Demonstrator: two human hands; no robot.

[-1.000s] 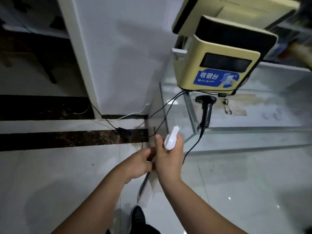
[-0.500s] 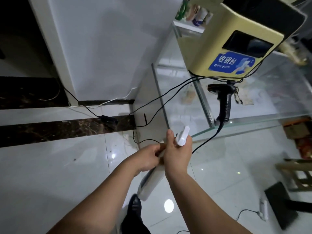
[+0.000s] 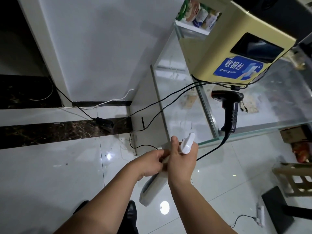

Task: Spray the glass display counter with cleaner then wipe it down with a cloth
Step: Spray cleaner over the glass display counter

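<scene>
My right hand [image 3: 182, 163] grips a white spray bottle [image 3: 152, 189] just under its trigger head, and the nozzle points up toward the glass display counter [image 3: 244, 134]. The bottle's body hangs down and to the left below my hands. Beside it, my left hand [image 3: 149, 164] has its fingers curled on the bottle's neck. Both hands are in front of the counter's near left corner, not touching the glass. I see no cloth.
On the counter stand a yellow cashier terminal [image 3: 219, 53] and a black barcode scanner [image 3: 232, 110]. Black cables [image 3: 168, 97] run from them to the floor past a white pillar [image 3: 94, 53]. At the right on the tiled floor are a wooden stool [image 3: 297, 179] and a power strip [image 3: 260, 215].
The view has swung left and down, so the counter and terminal now sit further up and right. My hands stay together on the bottle, now below the counter's corner.
</scene>
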